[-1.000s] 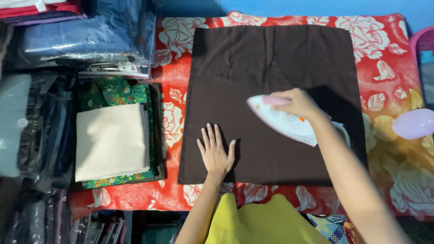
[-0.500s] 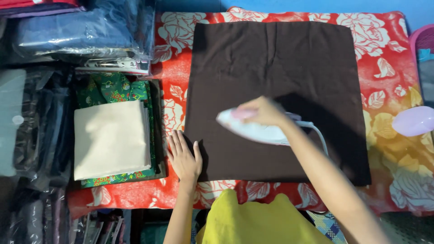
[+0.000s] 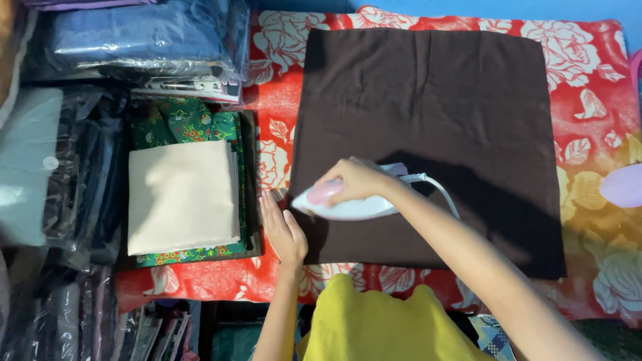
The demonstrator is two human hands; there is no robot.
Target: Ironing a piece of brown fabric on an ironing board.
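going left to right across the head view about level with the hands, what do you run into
plastic-wrapped clothes → folded cream cloth → left hand, flat at the edge of the brown cloth → right hand gripping the iron → iron cord → red flowered blanket

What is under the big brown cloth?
The brown cloth lies on a red flowery blanket, which shows all around its edges. On top, the right hand holds a white iron. Whatever lies beneath the blanket is covered.
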